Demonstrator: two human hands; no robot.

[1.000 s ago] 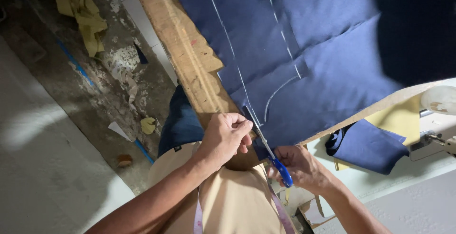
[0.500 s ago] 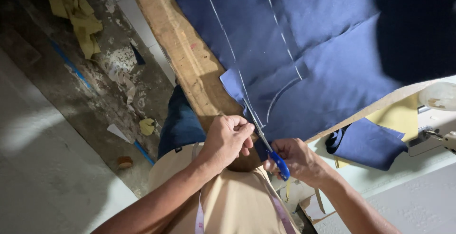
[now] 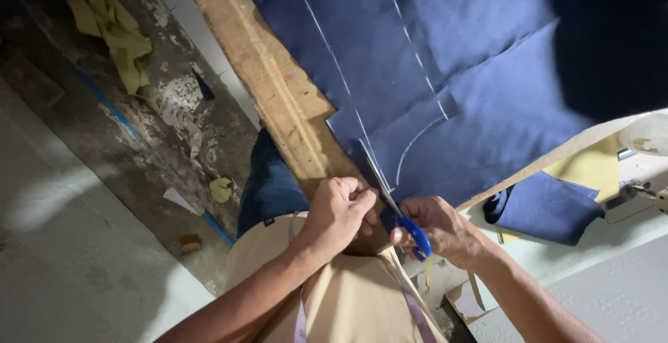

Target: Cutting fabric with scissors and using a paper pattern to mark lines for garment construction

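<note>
Lighting uneven. The lower right is brightest: the pale surface (image 3: 612, 280) beside the navy cloth (image 3: 452, 72) is well lit, light apparently arriving from that side. Upper right corner of the cloth falls into deep shadow, detail lost. The floor (image 3: 83, 176) at left is dim, with a soft pale patch. Both hands are evenly lit, edges slightly soft. White object (image 3: 647, 134) at the right edge is overexposed.
</note>
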